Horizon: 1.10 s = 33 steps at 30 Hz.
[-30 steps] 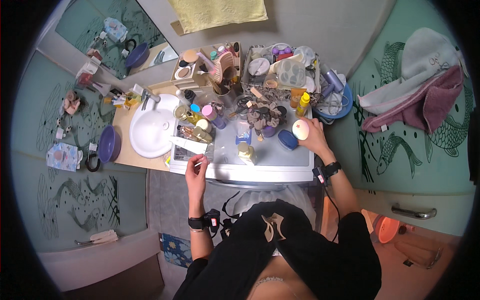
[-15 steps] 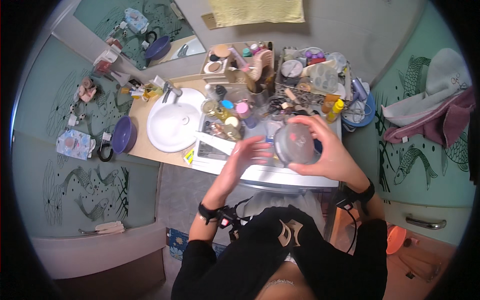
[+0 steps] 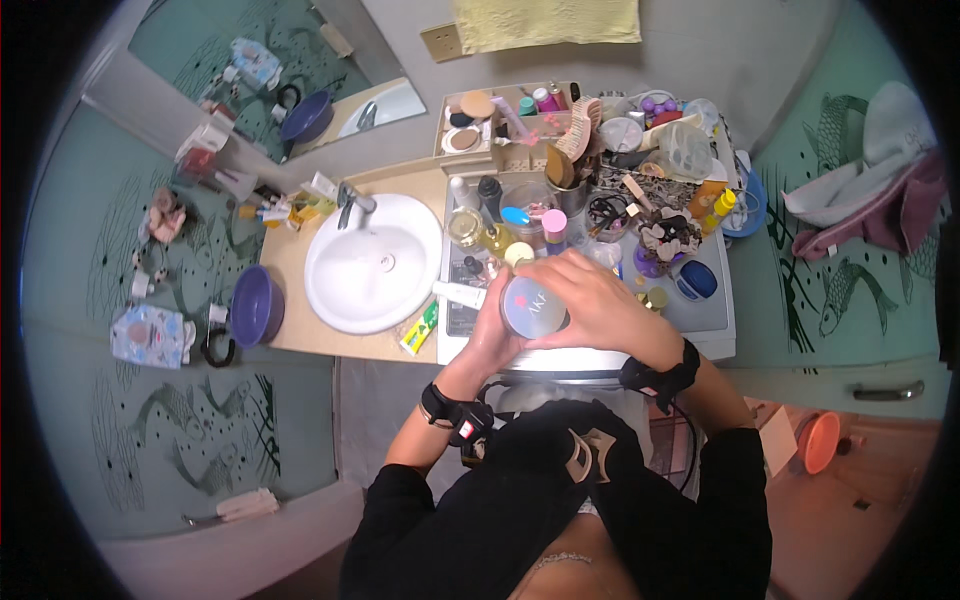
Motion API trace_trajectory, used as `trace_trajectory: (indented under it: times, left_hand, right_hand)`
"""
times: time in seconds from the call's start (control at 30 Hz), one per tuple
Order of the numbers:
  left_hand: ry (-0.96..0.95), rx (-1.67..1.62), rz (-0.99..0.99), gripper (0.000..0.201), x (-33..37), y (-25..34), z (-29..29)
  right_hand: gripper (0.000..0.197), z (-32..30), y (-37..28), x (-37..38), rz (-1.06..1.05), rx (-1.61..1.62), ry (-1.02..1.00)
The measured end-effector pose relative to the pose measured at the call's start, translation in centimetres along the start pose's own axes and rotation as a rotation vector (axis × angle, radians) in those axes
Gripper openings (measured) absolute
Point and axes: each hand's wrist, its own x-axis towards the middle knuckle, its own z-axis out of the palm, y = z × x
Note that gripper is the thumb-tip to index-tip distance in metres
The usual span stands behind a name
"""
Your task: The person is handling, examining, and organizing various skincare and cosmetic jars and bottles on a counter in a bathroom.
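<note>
Between my two hands is a round jar point(image 3: 532, 308) with a frosted, pale lid facing up toward me. My left hand point(image 3: 488, 338) wraps its left side. From the other side my right hand point(image 3: 605, 312) grips it, fingers over the far rim and thumb at the near edge. The jar is above the front edge of the cluttered counter; its lower part is hidden by my hands. Close to my left fingers lies a white tube point(image 3: 460, 293). Beyond my right hand sit dark and pale scrunchies point(image 3: 668, 237) and a blue oval case point(image 3: 696, 280).
At left is a white sink point(image 3: 375, 290), with a purple basin point(image 3: 257, 305) beside it. A green-yellow tube point(image 3: 420, 330) lies by the sink. Bottles, a brush holder point(image 3: 567, 200), a cosmetics organizer point(image 3: 468, 155) and a loaded patterned basket point(image 3: 690, 190) crowd the counter's back.
My left hand, open beside the jar before, has closed around its side. The jar has tilted so its lid faces me, and my right hand has shifted over it. The whole view has shifted.
</note>
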Motion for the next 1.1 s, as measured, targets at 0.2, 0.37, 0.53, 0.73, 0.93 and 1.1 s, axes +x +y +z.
trace_trajectory:
  times: [0.2, 0.37, 0.53, 0.73, 0.93, 1.1]
  left_hand:
    - [0.075, 0.038, 0.234, 0.053, 1.0, 0.1, -0.6]
    - [-0.003, 0.069, 0.144, 0.053, 1.3, 1.1, -1.2]
    - [-0.09, 0.012, 0.025, 0.054, 1.6, 2.1, -2.1]
    - [-0.006, -0.003, 0.202, 0.052, 1.5, 0.5, -1.5]
    - [0.018, -0.045, 0.333, 0.059, 1.5, -0.4, -0.9]
    - [-0.037, -0.005, 0.191, 0.059, 1.2, -0.1, -1.5]
  right_hand:
    - [0.058, 3.3, -1.5, 1.4, 0.429, -0.25, 0.216]
    - [0.055, 1.3, -2.0, 1.9, 0.465, -0.369, 0.014]
    - [0.072, -0.7, -1.5, 2.4, 0.137, -0.067, 0.008]
    - [0.059, 3.5, -0.2, 1.7, 0.077, 0.108, 0.189]
    - [0.058, 5.7, -1.2, 1.4, 0.239, 0.024, 0.354]
    - [0.056, 3.2, -0.6, 0.4, 0.365, 0.391, 0.119]
